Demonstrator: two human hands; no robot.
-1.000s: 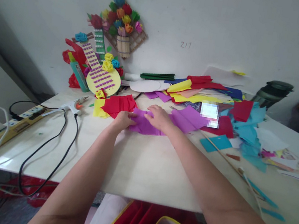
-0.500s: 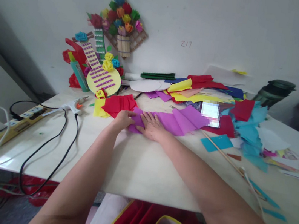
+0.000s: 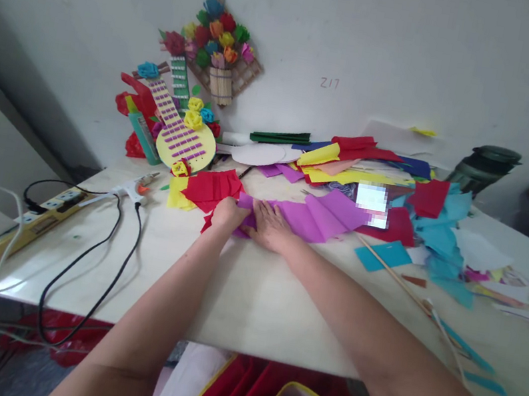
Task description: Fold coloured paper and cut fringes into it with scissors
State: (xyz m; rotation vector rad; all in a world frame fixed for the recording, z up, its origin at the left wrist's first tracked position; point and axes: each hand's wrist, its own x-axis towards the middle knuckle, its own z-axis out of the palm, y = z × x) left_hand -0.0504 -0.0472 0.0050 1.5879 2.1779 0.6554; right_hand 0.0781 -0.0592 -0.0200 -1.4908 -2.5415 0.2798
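A strip of purple crepe paper (image 3: 314, 220) lies across the table in front of me. My left hand (image 3: 230, 214) is closed at its left end, fingers curled over the edge. Pressed flat on the strip, just to the right, is my right hand (image 3: 270, 227) with its fingers spread. Red crepe paper (image 3: 213, 188) lies beyond my left hand, and a small corner of red shows below that hand. Yellow paper (image 3: 180, 195) sticks out at the red paper's left side.
A hot glue gun (image 3: 134, 188) with a black cord and a power strip (image 3: 31, 223) lie left. Behind stands a flower-decked paper guitar (image 3: 185, 144). Coloured sheets (image 3: 364, 174) line the wall. A wooden stick (image 3: 394, 274), blue paper (image 3: 383, 256) and a dark bottle (image 3: 485, 169) are right.
My left hand has moved right, towards my right hand, with the purple paper's left end. A red corner now shows beneath the left hand. My right hand stays nearly in place.
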